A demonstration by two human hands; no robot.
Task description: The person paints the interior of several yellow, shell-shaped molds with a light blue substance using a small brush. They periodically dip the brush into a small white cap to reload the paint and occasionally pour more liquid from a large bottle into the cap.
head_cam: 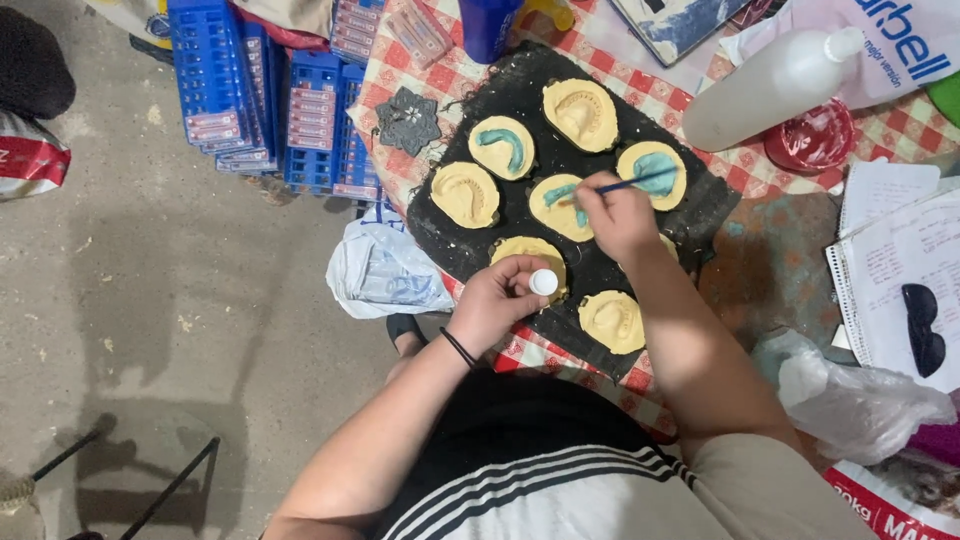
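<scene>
Under the right hand (618, 215), a yellow plaster cast (560, 207) lies flat on the black tray (700, 215). This hand is closed in a pencil grip around a thin blue brush (640, 183). The handle runs out past the hand's far side, and the tip touches the teal coating on the cast just beside the fingertips.

The left hand (495, 300) is curled around a small white bottle (543, 282). Only the bottle's round white top shows, pinched between thumb and fingers. Just beyond this hand lies another yellow cast (520, 248), partly hidden by the knuckles.

Handling notes, by judgement:
- Brush: very light and stiff along the shaft, soft at the tip. Hold it low on the handle, near the bristles, for control. A wet tip will smear whatever it touches.
- Bottle: small, light and smooth-walled. Hold it around the body and keep it upright, as I cannot tell whether it is capped.
- Casts: rigid, brittle and fairly dense. Thin ridges could chip. Lift each by its outer rim, never by the coated hollow, which is probably wet.

Further casts lie about the right hand: two coated teal, one (501, 146) beyond and to its left and one (652, 174) beyond the knuckles, and a bare one (612, 320) beside the forearm. A white squeeze bottle (770, 85) lies well beyond, on the checked cloth (400, 60).
</scene>
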